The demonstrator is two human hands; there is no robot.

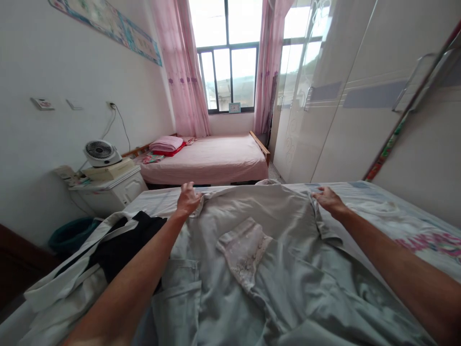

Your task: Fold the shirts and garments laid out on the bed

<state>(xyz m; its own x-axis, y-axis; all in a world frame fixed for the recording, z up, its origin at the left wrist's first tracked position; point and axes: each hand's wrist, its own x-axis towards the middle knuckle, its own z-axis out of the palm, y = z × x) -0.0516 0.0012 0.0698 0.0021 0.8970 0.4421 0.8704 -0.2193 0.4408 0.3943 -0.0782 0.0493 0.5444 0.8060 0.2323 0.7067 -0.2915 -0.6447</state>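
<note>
Pale grey garment (273,269) spread on near bed (414,216), both hands at its far edge.

Lower frame: garment lies mostly flat, lace pocket patch (245,250) at centre, wrinkles remaining; no fold visible yet, so smoothing looks partly done, folding left. Black clothing (129,240) lies lower left. Mid frame: left hand (188,198) closed on the far left hem, fingers curled round cloth; right hand (327,198) pinching the far right hem, fingers together. Beyond: pink bed (212,161), fan (101,152) on nightstand (115,190), window (228,72).
</note>
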